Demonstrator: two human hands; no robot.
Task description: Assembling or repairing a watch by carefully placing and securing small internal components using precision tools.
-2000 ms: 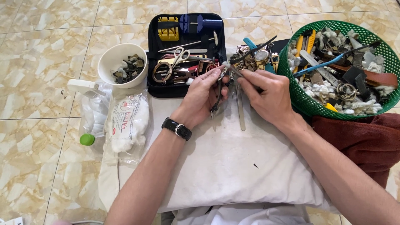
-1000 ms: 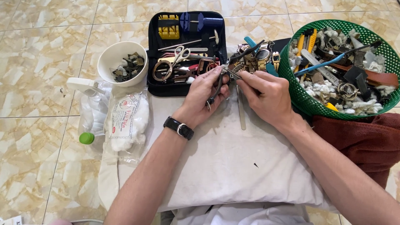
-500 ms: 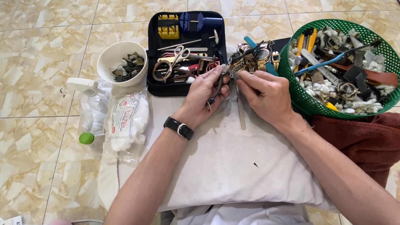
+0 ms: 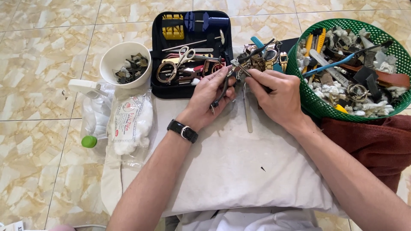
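Hands meet over white pillow (image 4: 239,167): left hand (image 4: 209,100) grips pliers (image 4: 223,87), right hand (image 4: 276,96) pinches small metal part (image 4: 239,68)

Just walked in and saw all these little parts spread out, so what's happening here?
A person sits at a white cloth on the tiled floor. The left hand grips small pliers, whose tips meet a small metal piece pinched by the right hand. Tweezers lie on the cloth between the hands. Ahead sit an open black tool case, a white bowl of dark bits, and a green basket full of watch parts and tools.
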